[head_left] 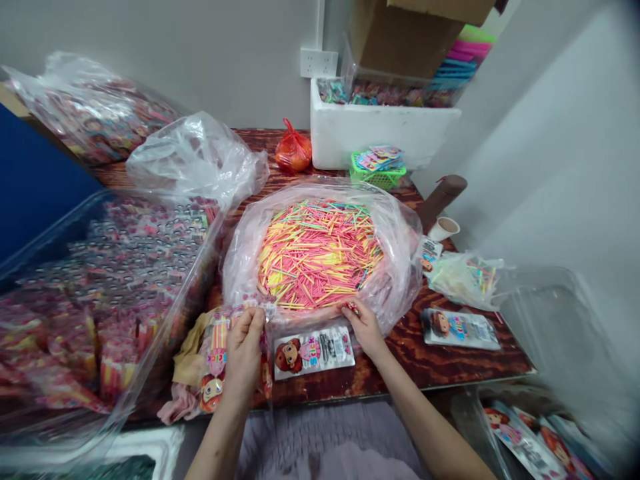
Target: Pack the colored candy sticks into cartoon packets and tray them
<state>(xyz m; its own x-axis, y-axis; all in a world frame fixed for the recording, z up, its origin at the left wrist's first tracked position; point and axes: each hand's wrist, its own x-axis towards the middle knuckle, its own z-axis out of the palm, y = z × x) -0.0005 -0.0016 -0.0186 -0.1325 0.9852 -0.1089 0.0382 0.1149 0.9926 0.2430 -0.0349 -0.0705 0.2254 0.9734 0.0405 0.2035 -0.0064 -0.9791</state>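
Coloured sticks, mostly pink and yellow, fill a large open plastic bag [320, 257] at the middle of the table. My left hand [246, 337] is closed on a printed stick packet [215, 360], which hangs at its left side and shows sticks through its clear part. At the bag's front right edge is my right hand [361, 323], its fingers pinched together; what they hold, if anything, is too small to make out. Between my hands a flat printed packet [314, 353] lies on the table in front of the bag.
A clear bin [200, 267] of filled packets stands at left. Behind are a plastic bag [195, 157], a red bag [293, 150], a green basket [377, 177] and a white foam box [380, 130]. To the right lie a paper cup [444, 229] and a packet stack [460, 329].
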